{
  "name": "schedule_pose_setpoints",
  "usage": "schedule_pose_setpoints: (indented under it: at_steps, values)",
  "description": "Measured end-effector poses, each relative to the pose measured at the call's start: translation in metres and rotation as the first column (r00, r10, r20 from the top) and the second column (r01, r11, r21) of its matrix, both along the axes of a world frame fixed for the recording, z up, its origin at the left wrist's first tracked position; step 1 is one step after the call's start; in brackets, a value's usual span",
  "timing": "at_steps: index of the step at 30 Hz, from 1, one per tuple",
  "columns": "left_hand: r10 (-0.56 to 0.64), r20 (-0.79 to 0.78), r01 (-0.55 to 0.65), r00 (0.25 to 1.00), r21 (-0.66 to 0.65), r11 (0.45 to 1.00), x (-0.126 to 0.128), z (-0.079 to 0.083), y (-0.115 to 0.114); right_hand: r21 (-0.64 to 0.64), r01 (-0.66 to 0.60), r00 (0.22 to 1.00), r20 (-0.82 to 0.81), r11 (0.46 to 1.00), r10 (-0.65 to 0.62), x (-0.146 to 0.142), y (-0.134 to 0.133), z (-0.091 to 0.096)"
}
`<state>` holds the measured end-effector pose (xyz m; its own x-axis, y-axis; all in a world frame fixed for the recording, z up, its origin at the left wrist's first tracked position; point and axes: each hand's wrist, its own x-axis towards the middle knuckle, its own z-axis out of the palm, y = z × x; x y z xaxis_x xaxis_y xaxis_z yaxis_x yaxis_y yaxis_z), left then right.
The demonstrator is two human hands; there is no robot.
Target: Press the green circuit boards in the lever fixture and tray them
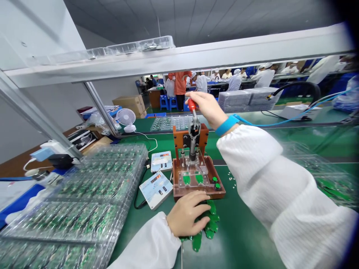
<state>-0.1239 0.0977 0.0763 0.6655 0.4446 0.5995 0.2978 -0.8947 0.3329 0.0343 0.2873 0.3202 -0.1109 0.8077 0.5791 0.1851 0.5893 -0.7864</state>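
Observation:
My right hand (208, 107) is closed over the red knob (192, 105) of a toggle clamp lever. The clamp (193, 130) is fixed to the orange-brown upright of a small test fixture (182, 192). Two green circuit boards (199, 178) lie side by side under the fixture's clear plate. On the near side of the fixture, my left hand (188, 215) rests with fingers apart over a loose pile of small green boards (213, 218). Its palm hides part of that pile. Two green push buttons (217, 185) sit at the fixture's right corner.
Left of the fixture lie two white meter boxes (156, 189) with red digits. Stacked clear trays (92, 194) of boards fill the left side. A white fan (126, 118) stands behind. A blue cord (263, 124) runs from my right wrist strap. More trays (333, 186) lie at right.

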Motion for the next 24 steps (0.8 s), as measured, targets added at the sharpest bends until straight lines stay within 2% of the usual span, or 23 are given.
schedule_pose_setpoints:
  at_steps: [2, 4, 7, 10, 15, 19, 21, 24]
  values:
    - [-0.003, 0.008, 0.003, 1.0, -0.003, 1.0, 0.0, 0.0, 0.0, 0.218, 0.018, 1.0, 0.003, 0.976, -0.019, -0.003, -0.028, 0.005]
    - [-0.002, 0.016, 0.002, 1.0, -0.006, 1.0, 0.001, -0.001, 0.0, 0.4, 0.084, 0.995, 0.011, 0.913, -0.097, -0.004, -0.07, 0.001]
    - [0.005, 0.006, -0.005, 1.0, -0.022, 1.0, 0.001, -0.004, 0.0, 0.517, 0.167, 0.972, 0.054, 0.839, -0.227, -0.002, -0.13, -0.022]
    - [0.011, -0.001, -0.011, 1.0, -0.048, 0.999, 0.001, -0.005, 0.001, 0.577, 0.166, 0.959, 0.095, 0.8, -0.268, -0.001, -0.163, -0.05]
    - [-0.001, 0.015, 0.002, 1.0, -0.061, 0.998, 0.002, -0.004, 0.002, 0.58, 0.195, 0.959, 0.054, 0.791, -0.277, -0.002, -0.168, -0.089]
    - [0.013, 0.033, -0.011, 0.999, -0.069, 0.998, 0.004, -0.004, 0.002, 0.605, 0.127, 0.975, 0.071, 0.786, -0.212, -0.002, -0.161, -0.122]
    - [0.022, 0.04, -0.019, 0.999, -0.078, 0.997, 0.005, -0.005, 0.002, 0.603, 0.113, 0.978, 0.071, 0.79, -0.194, -0.003, -0.157, -0.133]
    - [0.031, 0.023, -0.029, 0.999, -0.083, 0.996, 0.005, -0.006, 0.002, 0.595, 0.122, 0.982, 0.043, 0.795, -0.183, -0.006, -0.154, -0.14]
